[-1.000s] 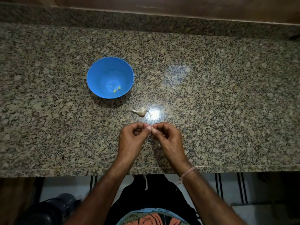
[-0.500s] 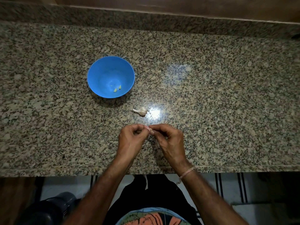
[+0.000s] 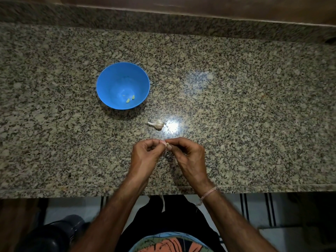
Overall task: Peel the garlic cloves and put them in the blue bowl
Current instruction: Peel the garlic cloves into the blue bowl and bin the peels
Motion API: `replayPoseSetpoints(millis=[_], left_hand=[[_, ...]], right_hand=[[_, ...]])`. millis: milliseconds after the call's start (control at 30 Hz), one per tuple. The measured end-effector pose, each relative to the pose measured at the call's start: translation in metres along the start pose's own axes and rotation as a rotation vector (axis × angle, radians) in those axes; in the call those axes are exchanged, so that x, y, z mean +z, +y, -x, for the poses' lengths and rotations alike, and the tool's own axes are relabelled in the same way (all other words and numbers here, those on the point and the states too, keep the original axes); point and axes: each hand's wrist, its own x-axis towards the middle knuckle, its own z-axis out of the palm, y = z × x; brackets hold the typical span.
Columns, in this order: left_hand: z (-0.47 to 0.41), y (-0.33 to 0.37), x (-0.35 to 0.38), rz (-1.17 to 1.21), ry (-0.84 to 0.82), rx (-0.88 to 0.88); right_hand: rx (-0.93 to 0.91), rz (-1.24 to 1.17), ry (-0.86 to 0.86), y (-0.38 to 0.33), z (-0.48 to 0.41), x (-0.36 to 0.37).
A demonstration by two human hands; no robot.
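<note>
A blue bowl stands on the granite counter at centre left, with two pale peeled garlic cloves lying in its bottom. A small garlic bulb lies on the counter between the bowl and my hands. My left hand and my right hand meet fingertip to fingertip just above the counter near its front edge. Between them they pinch one small pinkish garlic clove, mostly hidden by the fingers.
The speckled granite counter runs the full width, with a raised back ledge behind and a front edge just under my wrists. A bright light glare sits right of the bulb. A dark object stands on the floor at lower left.
My fingers have shifted slightly around the clove, the right thumb now lying under it. The bowl and the bulb have not moved.
</note>
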Motion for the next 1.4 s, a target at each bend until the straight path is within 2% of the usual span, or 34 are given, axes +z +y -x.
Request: replayPoseSetpoints(millis=[433,667,800,1000,1133,1333,1400], left_hand=[[-0.004,-0.002,-0.001,-0.022,-0.024,-0.003],[-0.005,-0.011,0.008,0.014,0.033,-0.059],[-0.006,-0.018,0.007,-0.042,0.083,-0.048],[-0.002,-0.012,0.011,-0.03,0.024,0.07],[0.0,-0.012,0.008,-0.156,0.038,0.188],[0.0,-0.016,0.01,-0.351,0.108,0.277],[0.001,-0.016,0.012,-0.382,0.145,0.275]], right_hand=[[-0.005,-0.002,-0.016,-0.002,-0.001,-0.004],[0.231,-0.37,0.005,-0.004,0.003,-0.007],[0.327,-0.467,0.005,-0.006,0.001,-0.012],[0.279,-0.371,-0.035,-0.009,0.004,-0.013],[0.22,-0.209,-0.039,-0.008,0.003,-0.013],[0.258,-0.279,-0.07,-0.013,0.006,-0.01],[0.205,-0.212,-0.071,-0.012,0.007,-0.007]])
